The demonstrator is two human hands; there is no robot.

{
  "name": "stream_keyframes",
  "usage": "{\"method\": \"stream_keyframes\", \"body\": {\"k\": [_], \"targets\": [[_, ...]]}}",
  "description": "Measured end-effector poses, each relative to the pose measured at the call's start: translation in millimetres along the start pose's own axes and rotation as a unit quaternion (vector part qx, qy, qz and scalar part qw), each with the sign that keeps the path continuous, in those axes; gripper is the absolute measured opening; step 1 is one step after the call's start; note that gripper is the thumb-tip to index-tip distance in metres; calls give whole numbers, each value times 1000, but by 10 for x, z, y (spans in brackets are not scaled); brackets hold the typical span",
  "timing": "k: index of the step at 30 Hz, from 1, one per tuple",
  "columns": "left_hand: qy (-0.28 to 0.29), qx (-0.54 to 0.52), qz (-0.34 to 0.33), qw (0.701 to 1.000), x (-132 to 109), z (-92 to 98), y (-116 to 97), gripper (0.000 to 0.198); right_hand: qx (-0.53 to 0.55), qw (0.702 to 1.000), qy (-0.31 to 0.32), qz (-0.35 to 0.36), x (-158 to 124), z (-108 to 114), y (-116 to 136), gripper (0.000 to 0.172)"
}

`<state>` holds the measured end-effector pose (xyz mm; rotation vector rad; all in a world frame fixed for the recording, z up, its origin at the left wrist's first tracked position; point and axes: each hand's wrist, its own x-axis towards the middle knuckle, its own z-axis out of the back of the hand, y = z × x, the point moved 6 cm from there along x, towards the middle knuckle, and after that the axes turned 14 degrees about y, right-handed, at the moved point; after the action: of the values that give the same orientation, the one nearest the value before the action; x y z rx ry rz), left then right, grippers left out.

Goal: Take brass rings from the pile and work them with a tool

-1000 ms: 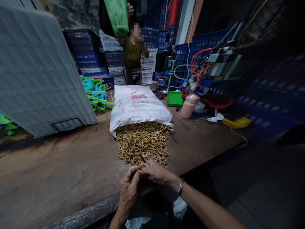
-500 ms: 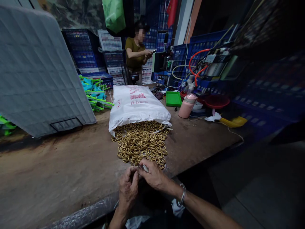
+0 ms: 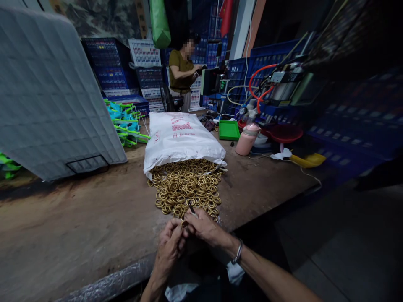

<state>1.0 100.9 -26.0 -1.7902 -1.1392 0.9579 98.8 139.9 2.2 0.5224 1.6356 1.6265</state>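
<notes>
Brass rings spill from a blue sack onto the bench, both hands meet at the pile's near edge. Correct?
Not quite: the head view shows the sack is white with red print, not blue. The rest holds: brass rings spill from it onto the bench, and the left hand and right hand meet at the pile's near edge.

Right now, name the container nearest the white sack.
The flat green plastic tray, just right of the white woven sack; the pink flask and red bowl sit farther right.

The small piece [image 3: 185, 222] pinched between left hand [image 3: 170, 248] and right hand [image 3: 205, 228] is too small to identify.
</notes>
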Motion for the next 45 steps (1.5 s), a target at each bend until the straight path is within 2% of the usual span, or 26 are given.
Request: {"method": "stream_keyframes", "body": {"k": [5, 10, 23, 26, 29, 31, 34, 38, 41, 45], "targets": [[-29, -1, 5, 1000, 14, -3, -30, 35, -79, 995, -51, 16, -5, 20, 94, 23], [-20, 15, 21, 999, -6, -34, -58, 33, -141, 987, -70, 14, -13, 18, 117, 25], [-20, -18, 28, 999, -34, -7, 30, 32, -77, 996, -27, 30, 22, -27, 60, 30], [-22, -9, 18, 1000, -37, 12, 23, 30, -115, 992, -59, 16, 7, 31, 64, 28], [-36, 2, 11, 999, -31, 33, 0, 28, -242, 966, -88, 10, -36, 69, 88, 19], [-42, 0, 6, 999, -24, 26, -29, 31, -335, 940, -65, 6, -55, 28, 85, 11], [-46, -5, -17, 999, -20, -4, -90, 35, -427, 904, -28, -16, -74, -35, 53, 17], [-46, 19, -35, 998, -30, -1, -108, 32, -479, 878, -11, -26, -77, -71, 60, 22], [-44, 35, -37, 998, -35, 26, -88, 29, -495, 868, 0, -34, -67, -87, 66, 23], [-64, 54, -22, 996, -87, 23, -116, 34, -510, 859, 10, -52, -49, -80, 66, 25]]}}
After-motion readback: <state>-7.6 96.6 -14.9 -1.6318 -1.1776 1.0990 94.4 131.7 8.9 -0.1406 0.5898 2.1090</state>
